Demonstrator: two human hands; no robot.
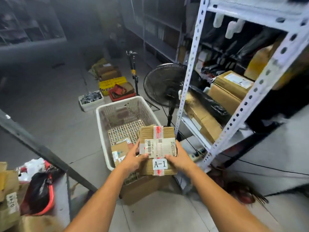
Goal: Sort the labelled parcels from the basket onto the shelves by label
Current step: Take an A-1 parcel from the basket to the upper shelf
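Parcel marked A-1 is gripped by left hand and right hand over a grey floor beside metal shelves; white basket holds a couple more boxes.

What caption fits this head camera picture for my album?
Left hand and right hand hold a cardboard parcel labelled A-1 by the white basket and metal shelves.

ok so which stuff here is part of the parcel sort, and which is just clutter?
Job: A-1 parcel, gripped by left hand and right hand; white basket; parcels inside it; shelf rack.
Clutter: floor fan; yellow crate; power strip; red tray.
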